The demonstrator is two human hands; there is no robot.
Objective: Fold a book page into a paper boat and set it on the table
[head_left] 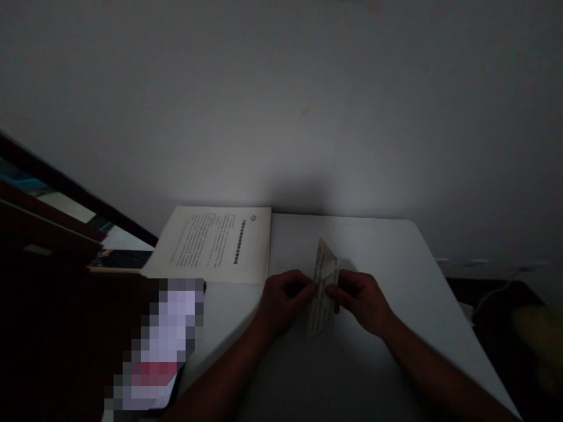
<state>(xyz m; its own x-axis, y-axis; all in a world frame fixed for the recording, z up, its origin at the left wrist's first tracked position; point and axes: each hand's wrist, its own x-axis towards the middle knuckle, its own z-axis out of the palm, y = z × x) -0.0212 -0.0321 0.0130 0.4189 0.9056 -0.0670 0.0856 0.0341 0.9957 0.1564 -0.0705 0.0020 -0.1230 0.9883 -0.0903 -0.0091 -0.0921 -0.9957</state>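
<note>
A small folded sheet of printed paper (323,310) is held up above the white table, slanting, with a point at its top. My left hand (288,296) pinches its left side between thumb and fingers. From the other side my right hand (363,296) grips the paper's right edge, its thumb on the near face and its fingers partly hidden behind. Lines of print run along the paper, too dim to read.
A stack of printed pages or a booklet (255,246) lies at the table's back left. A lit phone (162,340), its screen blurred out, is at the left edge of the white table (387,252). The grey wall (281,105) rises directly behind.
</note>
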